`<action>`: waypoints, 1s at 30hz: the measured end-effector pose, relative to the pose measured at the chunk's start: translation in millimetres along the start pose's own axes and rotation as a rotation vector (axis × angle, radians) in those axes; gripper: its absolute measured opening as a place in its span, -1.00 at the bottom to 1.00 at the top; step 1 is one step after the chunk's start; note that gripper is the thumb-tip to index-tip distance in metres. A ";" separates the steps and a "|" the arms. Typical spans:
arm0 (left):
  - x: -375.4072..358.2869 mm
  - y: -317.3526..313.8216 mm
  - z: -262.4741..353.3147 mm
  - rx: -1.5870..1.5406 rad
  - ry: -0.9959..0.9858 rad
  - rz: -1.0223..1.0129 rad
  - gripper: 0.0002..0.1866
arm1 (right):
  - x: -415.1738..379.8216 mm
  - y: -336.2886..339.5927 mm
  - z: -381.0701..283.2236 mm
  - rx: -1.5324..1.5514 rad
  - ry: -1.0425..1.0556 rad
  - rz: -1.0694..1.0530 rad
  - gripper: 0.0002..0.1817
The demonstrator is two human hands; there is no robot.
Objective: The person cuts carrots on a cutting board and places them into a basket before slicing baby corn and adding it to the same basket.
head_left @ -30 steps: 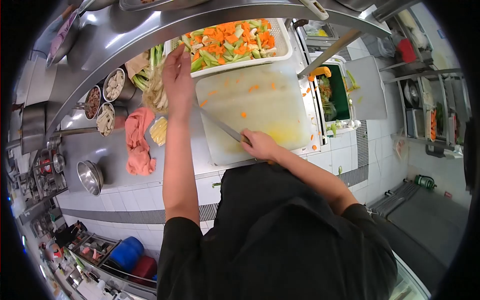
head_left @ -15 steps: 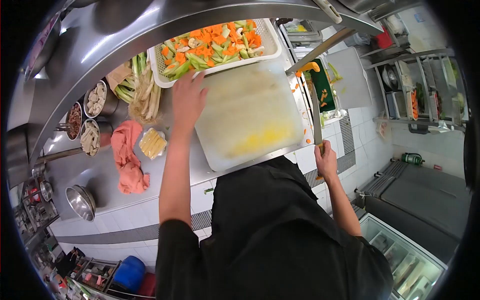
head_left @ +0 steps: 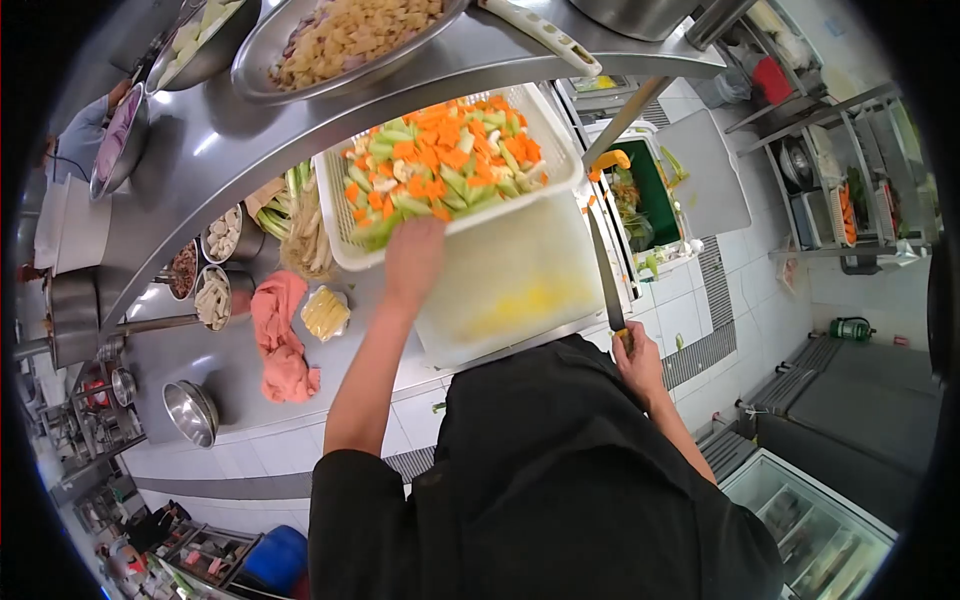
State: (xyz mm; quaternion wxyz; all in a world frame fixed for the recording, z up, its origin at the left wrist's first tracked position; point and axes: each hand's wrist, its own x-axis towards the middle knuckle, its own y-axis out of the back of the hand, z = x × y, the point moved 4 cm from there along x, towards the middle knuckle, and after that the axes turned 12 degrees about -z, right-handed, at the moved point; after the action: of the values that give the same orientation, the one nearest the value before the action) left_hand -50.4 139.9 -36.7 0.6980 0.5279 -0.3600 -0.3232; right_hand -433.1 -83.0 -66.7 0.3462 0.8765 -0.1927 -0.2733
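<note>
basket (head_left: 512, 208) of vegetables (head_left: 445, 160) overlaps the board's (head_left: 520, 255) far side; left hand (head_left: 414, 262) is at its near rim, finger spacing unclear. right hand's (head_left: 640, 362) fingers clamp the knife's (head_left: 604, 265) handle.

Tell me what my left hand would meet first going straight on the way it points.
Likely the cut vegetables in the white basket; your left hand may already be touching them, as depth is unclear.

Left hand (head_left: 413, 262) at the white basket (head_left: 345, 248) (cut vegetables (head_left: 455, 160) inside) — right hand (head_left: 641, 366) holding a knife (head_left: 604, 268).
</note>
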 end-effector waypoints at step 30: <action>-53.5 -17.0 101.6 -0.110 0.167 -0.066 -0.67 | -2.4 28.9 71.3 -0.082 0.067 -0.095 -0.63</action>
State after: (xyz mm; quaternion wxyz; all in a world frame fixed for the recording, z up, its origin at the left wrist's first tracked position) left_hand -165.8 129.1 -43.2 0.7424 0.5257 -0.2648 -0.3201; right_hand -483.0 -137.2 -88.8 0.3746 0.8785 -0.1279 -0.2676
